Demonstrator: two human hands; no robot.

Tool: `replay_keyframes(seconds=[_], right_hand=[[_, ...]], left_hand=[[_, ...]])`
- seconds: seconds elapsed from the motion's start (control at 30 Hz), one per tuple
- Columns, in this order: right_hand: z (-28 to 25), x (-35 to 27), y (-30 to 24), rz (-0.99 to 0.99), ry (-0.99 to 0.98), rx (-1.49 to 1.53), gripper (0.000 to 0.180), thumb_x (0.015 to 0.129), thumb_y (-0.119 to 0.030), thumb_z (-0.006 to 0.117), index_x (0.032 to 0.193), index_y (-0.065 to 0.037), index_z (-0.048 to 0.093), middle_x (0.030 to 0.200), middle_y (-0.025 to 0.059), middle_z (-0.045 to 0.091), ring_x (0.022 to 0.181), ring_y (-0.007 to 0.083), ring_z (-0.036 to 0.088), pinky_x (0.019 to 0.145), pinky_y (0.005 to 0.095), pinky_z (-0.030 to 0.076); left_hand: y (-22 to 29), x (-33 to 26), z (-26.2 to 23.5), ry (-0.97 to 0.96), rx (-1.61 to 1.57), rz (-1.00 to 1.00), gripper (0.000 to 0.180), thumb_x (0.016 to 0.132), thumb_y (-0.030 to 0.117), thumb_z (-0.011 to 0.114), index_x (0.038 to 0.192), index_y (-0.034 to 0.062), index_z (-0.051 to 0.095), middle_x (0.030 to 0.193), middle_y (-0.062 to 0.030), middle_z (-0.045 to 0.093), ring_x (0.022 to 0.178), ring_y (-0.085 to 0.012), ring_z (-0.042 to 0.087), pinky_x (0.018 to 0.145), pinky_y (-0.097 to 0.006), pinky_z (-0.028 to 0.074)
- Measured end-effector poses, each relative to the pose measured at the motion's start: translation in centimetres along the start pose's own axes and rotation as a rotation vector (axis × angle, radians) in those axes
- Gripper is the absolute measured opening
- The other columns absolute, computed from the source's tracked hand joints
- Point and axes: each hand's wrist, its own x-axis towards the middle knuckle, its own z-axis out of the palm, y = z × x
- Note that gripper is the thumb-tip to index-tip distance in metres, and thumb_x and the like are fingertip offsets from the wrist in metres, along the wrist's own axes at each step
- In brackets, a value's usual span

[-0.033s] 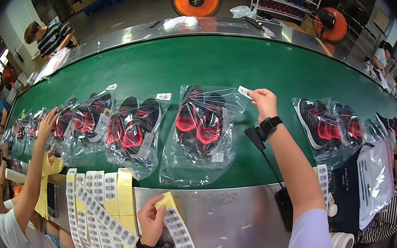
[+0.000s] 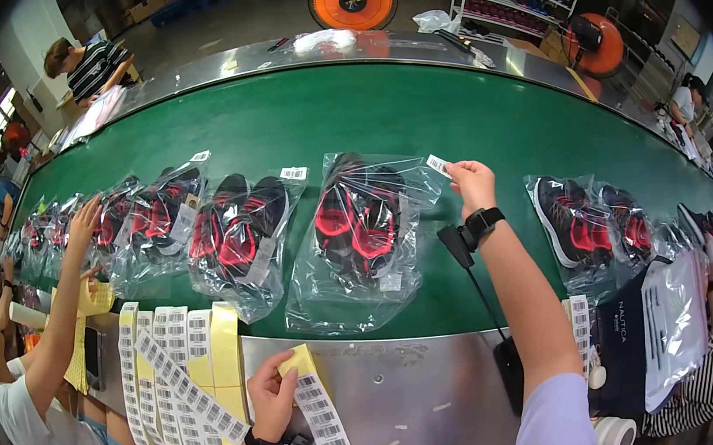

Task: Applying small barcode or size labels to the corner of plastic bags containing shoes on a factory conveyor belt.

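Between the fingertips of my right hand (image 2: 472, 183) is a small white barcode label (image 2: 439, 165), at the upper right corner of a clear plastic bag (image 2: 356, 306). A pair of black and red sneakers (image 2: 373, 233) lies inside that bag, on the green belt in front of me. Low in the view, my left hand (image 2: 271, 396) pinches a strip of barcode labels (image 2: 321, 414) with yellow backing, above the metal edge. To the left, another bagged pair of sneakers (image 2: 237, 231) carries a barcode label (image 2: 293, 173) at its top corner.
Several label strips (image 2: 174, 360) hang over the metal edge (image 2: 434, 390) at left. More bagged sneakers (image 2: 575, 221) lie along the green belt (image 2: 474, 113) on both sides. A co-worker's arm (image 2: 67, 295) reaches in at left. A dark blue box (image 2: 625, 332) stands at right.
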Motion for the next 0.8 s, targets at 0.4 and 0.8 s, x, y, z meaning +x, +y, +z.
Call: replay_keyframes(seconds=[0.4,0.8], right_hand=[[2.8,1.4,3.1,0.229,0.019,0.168,0.014,0.083,-0.003,0.067,0.089,-0.002,0.054,0.086,0.0095,0.064,0.070,0.0186,0.065,0.060,0.0311,0.053],[4.1,0.9,5.4,0.052,0.187,0.279,0.012,0.082,0.002,0.065,0.083,0.000,0.054,0.076,0.0087,0.062,0.060,0.0166,0.062,0.052,0.0269,0.051]], left_hand=[[-0.2,0.1,0.5,-0.012,-0.014,-0.032,0.029,0.089,-0.001,0.058,0.118,-0.0032,0.058,0.082,0.0011,0.056,0.064,-0.0022,0.046,0.055,-0.017,0.035],[-1.0,-0.6,1.5,-0.005,-0.013,0.017,0.027,0.088,-0.003,0.058,0.116,-0.0040,0.060,0.096,-0.0033,0.060,0.070,-0.0039,0.050,0.061,-0.018,0.040]])
